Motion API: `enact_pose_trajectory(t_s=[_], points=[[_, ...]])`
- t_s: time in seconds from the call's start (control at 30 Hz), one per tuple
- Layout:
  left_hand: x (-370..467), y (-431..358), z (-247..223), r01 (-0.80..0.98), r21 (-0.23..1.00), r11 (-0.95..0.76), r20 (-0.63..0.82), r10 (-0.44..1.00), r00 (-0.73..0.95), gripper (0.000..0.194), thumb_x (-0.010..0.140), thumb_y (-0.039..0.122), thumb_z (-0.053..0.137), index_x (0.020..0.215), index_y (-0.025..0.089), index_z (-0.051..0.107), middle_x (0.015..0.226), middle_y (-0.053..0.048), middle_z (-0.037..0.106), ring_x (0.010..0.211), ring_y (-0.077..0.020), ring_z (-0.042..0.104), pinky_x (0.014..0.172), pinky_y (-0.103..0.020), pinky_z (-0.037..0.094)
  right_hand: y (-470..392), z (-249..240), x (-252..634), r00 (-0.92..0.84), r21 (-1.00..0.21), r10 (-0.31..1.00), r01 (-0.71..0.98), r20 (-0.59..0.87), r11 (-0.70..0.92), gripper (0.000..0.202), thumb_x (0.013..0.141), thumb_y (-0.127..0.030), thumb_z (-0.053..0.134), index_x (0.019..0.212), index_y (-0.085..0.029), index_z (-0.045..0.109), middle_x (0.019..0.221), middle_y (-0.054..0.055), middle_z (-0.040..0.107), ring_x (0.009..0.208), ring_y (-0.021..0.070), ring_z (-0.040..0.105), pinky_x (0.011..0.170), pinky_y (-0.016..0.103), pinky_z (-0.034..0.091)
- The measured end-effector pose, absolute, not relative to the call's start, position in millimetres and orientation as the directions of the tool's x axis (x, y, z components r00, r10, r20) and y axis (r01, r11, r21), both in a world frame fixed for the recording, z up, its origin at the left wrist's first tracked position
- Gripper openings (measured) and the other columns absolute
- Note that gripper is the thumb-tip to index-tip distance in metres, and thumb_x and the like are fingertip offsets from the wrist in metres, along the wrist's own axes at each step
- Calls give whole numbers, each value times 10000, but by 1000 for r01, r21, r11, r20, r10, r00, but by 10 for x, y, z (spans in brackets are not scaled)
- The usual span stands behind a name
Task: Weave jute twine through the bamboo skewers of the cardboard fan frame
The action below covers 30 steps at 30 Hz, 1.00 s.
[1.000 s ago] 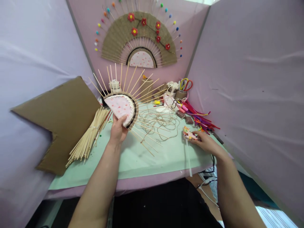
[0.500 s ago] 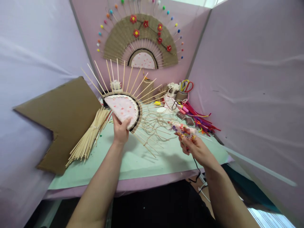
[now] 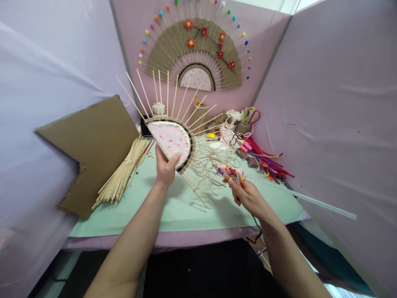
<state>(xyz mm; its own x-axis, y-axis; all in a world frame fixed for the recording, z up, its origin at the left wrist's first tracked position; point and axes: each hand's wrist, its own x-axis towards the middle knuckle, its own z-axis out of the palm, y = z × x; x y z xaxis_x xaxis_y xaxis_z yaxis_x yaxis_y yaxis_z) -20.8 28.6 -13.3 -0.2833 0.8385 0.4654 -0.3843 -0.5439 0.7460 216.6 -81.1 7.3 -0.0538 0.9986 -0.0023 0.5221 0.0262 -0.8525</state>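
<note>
My left hand [image 3: 166, 167] grips a half-round fan frame [image 3: 170, 140] by its flat edge, thumb on the pink spotted face. Thin wooden sticks radiate from its twine and black border, with some twine woven among the lower sticks. My right hand [image 3: 246, 196] is closed around a flower-patterned glue gun [image 3: 230, 172]. A long translucent glue stick [image 3: 322, 202] juts from its back, and a black cord hangs below. The nozzle points left toward the lower sticks, a little apart from the border. Loose twine [image 3: 214, 159] lies behind the sticks.
A bundle of wooden sticks [image 3: 124, 174] leans by brown cardboard [image 3: 89, 153] on the left. Colourful pipe cleaners [image 3: 269, 163], a can with scissors [image 3: 243, 127] and a twine spool [image 3: 201, 116] stand at the back. A finished fan [image 3: 167, 49] hangs on the pink wall.
The view has shifted, so the surroundings sit farther right. My right hand has brought the glue gun left, closer to the fan frame. My left hand keeps its hold.
</note>
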Motion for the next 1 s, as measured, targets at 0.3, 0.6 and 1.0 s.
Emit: enact_pose_trajectory(t_s=[0.3, 0.6, 1.0], points=[[-213, 290, -145, -392, 731, -558, 487, 830, -274, 614, 644, 280, 782, 1179, 265, 480, 1160, -44, 601, 1158, -227, 562, 1019, -358, 421, -784, 34, 2177, -48, -841, 999, 541, -14, 14, 453, 880, -608, 383, 795, -188, 531, 456, -39, 474, 441, 130, 462, 513, 263, 386], [-207, 297, -156, -384, 738, -555, 483, 832, -273, 604, 645, 302, 784, 1167, 264, 483, 1180, -51, 593, 1140, -234, 573, 1009, -376, 431, -764, 23, 2195, -54, -825, 998, 566, -35, 2, 469, 884, -602, 375, 797, -179, 559, 451, -27, 490, 453, 138, 480, 524, 266, 391], [-206, 299, -160, -381, 740, -554, 480, 832, -278, 617, 641, 317, 791, 1173, 263, 484, 1164, -52, 594, 1183, -243, 550, 1017, -375, 423, -765, -3, 2194, -52, -833, 998, 554, -41, -5, 459, 876, -620, 380, 810, -191, 530, 457, -36, 481, 450, 138, 476, 520, 266, 391]])
